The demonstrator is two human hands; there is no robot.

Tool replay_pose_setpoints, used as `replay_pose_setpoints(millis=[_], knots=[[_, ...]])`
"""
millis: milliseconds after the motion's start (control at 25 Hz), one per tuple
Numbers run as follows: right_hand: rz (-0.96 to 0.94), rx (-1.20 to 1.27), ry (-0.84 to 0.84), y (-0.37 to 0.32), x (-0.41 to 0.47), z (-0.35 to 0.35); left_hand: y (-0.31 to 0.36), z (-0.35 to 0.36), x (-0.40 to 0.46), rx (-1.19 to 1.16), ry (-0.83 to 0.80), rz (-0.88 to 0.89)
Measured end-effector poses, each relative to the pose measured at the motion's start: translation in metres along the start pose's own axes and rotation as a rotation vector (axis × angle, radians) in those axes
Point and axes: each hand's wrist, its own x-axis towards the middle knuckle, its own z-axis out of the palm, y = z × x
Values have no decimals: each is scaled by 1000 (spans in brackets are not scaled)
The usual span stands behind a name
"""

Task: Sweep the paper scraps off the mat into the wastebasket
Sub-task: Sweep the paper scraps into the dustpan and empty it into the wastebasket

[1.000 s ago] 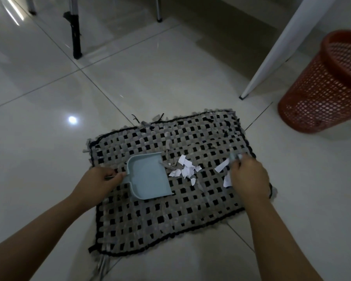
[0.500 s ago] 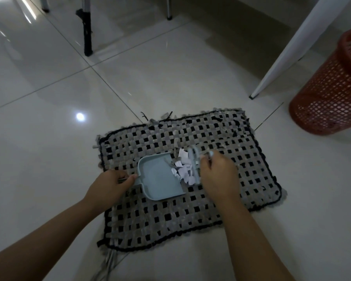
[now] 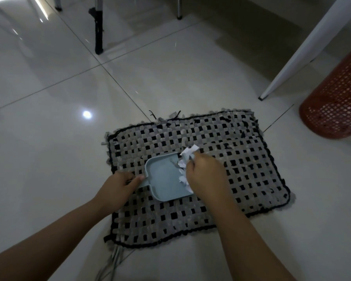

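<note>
A grey and black woven mat (image 3: 237, 159) lies on the tiled floor. On its left part rests a light blue dustpan (image 3: 162, 179). My left hand (image 3: 118, 187) grips the dustpan's handle. White paper scraps (image 3: 187, 154) are bunched at the pan's open right edge. My right hand (image 3: 207, 175) is closed right behind the scraps, around a small brush that the hand almost wholly hides. The red mesh wastebasket (image 3: 336, 106) stands on the floor beyond the mat's far right corner, partly cut off by the frame edge.
A slanted white table leg (image 3: 304, 49) touches the floor between the mat and the wastebasket. A black furniture leg (image 3: 98, 27) and thin metal legs stand at the back left. Loose grey strands trail from the mat's near left corner (image 3: 114, 258).
My right hand has swept leftward across the mat, pushing the scattered scraps into a bunch at the dustpan's mouth. The left hand and dustpan have held their place on the mat.
</note>
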Motion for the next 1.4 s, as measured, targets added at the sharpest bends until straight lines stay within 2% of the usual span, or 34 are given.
replay_pose_setpoints(millis=[120,280,400,600,720,880,1040,1120,1280,1400], knots=[[-17,39,-2,-9,-2,-1,-3,1,0,-32,-7,-25],[119,170,111,11,9,-25,-6,2,-4,-96,-20,-61],[118,94,160,25,25,-31,-6,3,-4,-116,-15,-72],[-84,-57,-96,7,33,-11,-8,5,-3,-121,-9,-79],[-163,-29,-145,-2,15,-3,-9,5,-3,-138,-17,-84],[4,98,-80,5,12,-24,-12,3,-4,-139,-19,-71],[135,46,58,26,13,-27,-20,-1,-7,-125,-10,-64],[85,29,35,19,9,-15,-22,-4,-7,-96,-10,-56],[-223,-85,-202,-13,7,2,-23,-4,-4,-46,-15,-50],[-192,15,-222,-15,7,-8,-25,-5,-4,-29,-12,-51]])
